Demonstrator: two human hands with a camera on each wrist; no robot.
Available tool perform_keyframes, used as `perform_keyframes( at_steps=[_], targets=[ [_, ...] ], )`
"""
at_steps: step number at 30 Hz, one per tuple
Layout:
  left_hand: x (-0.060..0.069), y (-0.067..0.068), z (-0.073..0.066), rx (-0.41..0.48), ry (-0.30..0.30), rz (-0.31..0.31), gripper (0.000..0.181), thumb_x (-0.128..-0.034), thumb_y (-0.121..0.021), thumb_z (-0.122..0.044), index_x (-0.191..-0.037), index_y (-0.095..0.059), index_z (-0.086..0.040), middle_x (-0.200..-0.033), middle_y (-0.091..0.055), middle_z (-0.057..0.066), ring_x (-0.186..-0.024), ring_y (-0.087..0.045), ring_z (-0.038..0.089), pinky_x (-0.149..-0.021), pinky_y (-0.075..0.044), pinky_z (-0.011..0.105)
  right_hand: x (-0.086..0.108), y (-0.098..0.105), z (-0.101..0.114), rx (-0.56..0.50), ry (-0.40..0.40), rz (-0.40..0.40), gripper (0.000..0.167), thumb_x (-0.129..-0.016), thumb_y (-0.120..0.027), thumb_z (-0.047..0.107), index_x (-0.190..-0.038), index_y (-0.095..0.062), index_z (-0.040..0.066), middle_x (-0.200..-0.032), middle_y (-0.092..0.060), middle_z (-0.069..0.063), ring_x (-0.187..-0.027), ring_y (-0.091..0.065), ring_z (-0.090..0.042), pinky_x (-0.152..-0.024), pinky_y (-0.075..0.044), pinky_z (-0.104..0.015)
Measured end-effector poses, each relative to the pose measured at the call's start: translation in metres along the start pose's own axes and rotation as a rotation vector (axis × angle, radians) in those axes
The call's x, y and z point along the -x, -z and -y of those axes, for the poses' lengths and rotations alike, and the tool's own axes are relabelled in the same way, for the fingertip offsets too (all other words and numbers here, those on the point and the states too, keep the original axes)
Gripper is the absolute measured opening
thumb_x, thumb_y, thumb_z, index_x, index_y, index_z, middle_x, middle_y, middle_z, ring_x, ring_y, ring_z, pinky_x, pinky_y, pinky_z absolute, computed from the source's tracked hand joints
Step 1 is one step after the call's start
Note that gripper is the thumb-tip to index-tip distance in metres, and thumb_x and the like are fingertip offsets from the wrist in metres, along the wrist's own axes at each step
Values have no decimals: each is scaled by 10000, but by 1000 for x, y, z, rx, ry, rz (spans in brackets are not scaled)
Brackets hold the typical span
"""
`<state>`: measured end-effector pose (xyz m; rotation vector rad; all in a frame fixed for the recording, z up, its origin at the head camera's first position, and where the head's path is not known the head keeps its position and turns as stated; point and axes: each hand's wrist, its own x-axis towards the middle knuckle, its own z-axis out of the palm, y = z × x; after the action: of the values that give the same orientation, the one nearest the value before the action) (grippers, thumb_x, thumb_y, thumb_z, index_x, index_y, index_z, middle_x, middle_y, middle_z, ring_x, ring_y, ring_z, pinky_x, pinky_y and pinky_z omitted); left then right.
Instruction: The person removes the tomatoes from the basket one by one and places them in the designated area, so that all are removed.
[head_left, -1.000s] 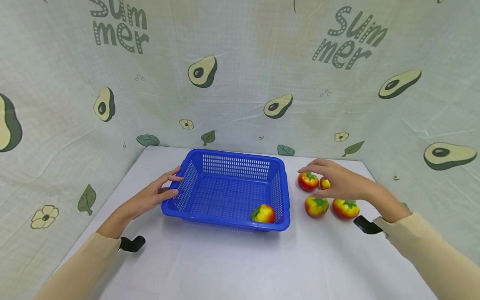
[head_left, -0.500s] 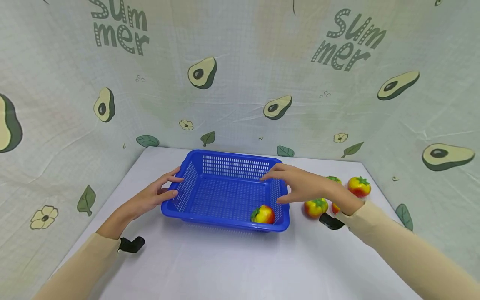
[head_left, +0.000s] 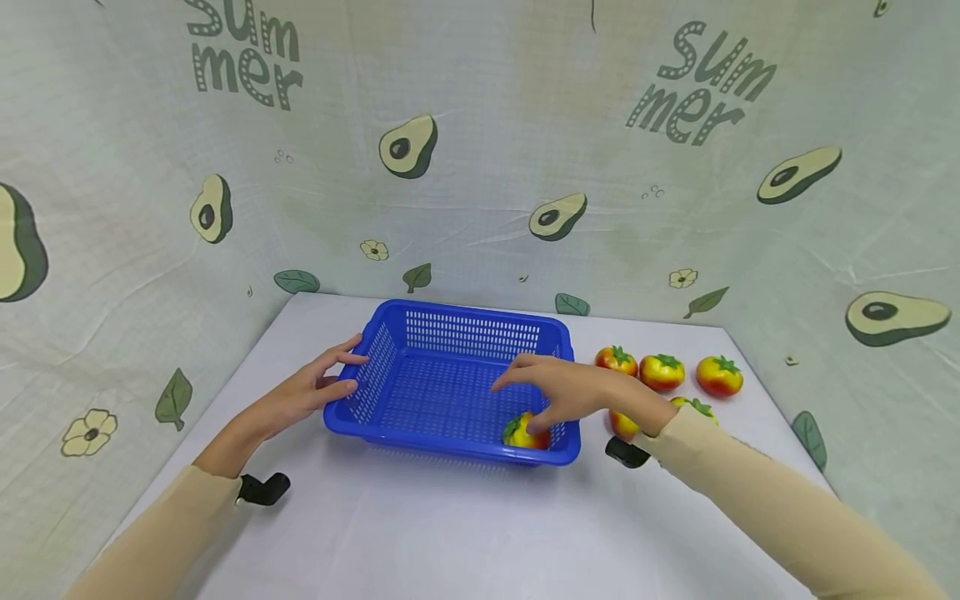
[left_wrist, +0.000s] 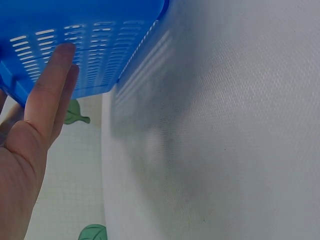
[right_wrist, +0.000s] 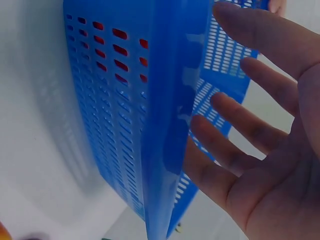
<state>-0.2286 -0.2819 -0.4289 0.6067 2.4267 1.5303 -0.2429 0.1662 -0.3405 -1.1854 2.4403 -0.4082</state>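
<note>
A blue slotted plastic basket (head_left: 450, 452) sits on the white table. In its near right corner lies a red-and-yellow fruit (head_left: 516, 435) with a green leafy top, partly covered by my right thumb in the head view. My left hand (head_left: 300, 393) rests at the basket's left rim, fingers extended; the left wrist view shows fingers (left_wrist: 47, 95) against the slotted wall. My right hand (head_left: 566, 387) is above the basket's right side, holding nothing. Its fingers are spread in the right wrist view, where red shows through the basket's slots (right_wrist: 120, 50).
Several similar fruits stand to the right of the basket, including one at the far right (head_left: 719, 377) and one beside it (head_left: 662, 372). My right forearm partly covers some. Cloth printed with avocados (head_left: 408, 147) hangs behind and at both sides.
My right hand has moved left from over the loose fruits to above the basket's right side, uncovering fruits at the back right. My left hand and the basket have stayed put.
</note>
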Motion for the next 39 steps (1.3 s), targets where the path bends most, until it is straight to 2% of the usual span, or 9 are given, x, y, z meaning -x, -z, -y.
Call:
perform_keyframes(
  at_steps=[8,12,15,19,23,28,32,39],
  targets=[
    [-1,0,0,-9,9,-11,477,-1096,-608,-247,-1538,-488,-116,-1802,-51,60,-1618,-20,509,-1210,-155,786,-8,-8,1,-8,-11,84,622,-924,-847,199,-1496,-606,235,-1505,-530,-47,-1430,-474,-295,-1122,-505,-547],
    [-1,-1,0,-6,7,-8,475,-1097,-607,-251,-1538,-488,-119,-1802,-43,60,-1615,-26,518,-1202,-198,784,-11,-13,0,-12,-20,132,628,-918,-850,195,-1496,-610,239,-1496,-540,-33,-1421,-477,-283,-1121,-506,-537],
    [-1,-1,1,-7,5,-3,477,-1100,-601,-254,-1541,-483,-115,-1802,-36,71,-1598,-73,553,-1179,-290,765,-13,-17,-2,-8,-30,154,625,-916,-851,198,-1493,-616,248,-1501,-544,-30,-1410,-490,-272,-1121,-510,-521],
    [-1,-1,1,-7,4,-1,480,-1103,-595,-252,-1546,-479,-111,-1801,-34,79,-1546,-220,601,-1146,-388,723,-16,-21,-5,4,-38,167,617,-917,-851,199,-1487,-624,255,-1537,-545,-36,-1422,-495,-265,-1129,-508,-503],
    [-1,-1,1,-6,4,0,480,-1103,-594,-253,-1548,-479,-112,-1802,-35,73,-1520,-283,607,-1157,-382,710,-18,-22,-6,16,-36,185,597,-921,-845,190,-1477,-635,241,-1544,-564,-24,-1418,-514,-248,-1145,-496,-473],
    [-1,-1,2,-5,4,-1,478,-1102,-596,-250,-1546,-482,-114,-1802,-34,77,-1513,-302,604,-1158,-380,707,-20,-20,-5,26,-55,220,565,-926,-835,176,-1460,-656,229,-1482,-628,-2,-1353,-550,-212,-1139,-485,-410],
    [-1,-1,2,-7,4,-5,473,-1102,-597,-250,-1543,-485,-121,-1802,-36,74,-1548,-226,593,-1167,-357,723,-20,-20,-5,39,-71,241,547,-927,-831,175,-1446,-671,243,-1429,-651,15,-1279,-556,-184,-1100,-492,-372],
    [-1,-1,3,-9,-3,-10,468,-1101,-598,-244,-1537,-487,-115,-1801,-39,77,-1601,-67,547,-1188,-283,758,-19,-19,-5,73,-22,239,522,-926,-828,191,-1427,-685,227,-1320,-619,16,-1203,-543,-153,-1046,-518,-348]
  ],
)
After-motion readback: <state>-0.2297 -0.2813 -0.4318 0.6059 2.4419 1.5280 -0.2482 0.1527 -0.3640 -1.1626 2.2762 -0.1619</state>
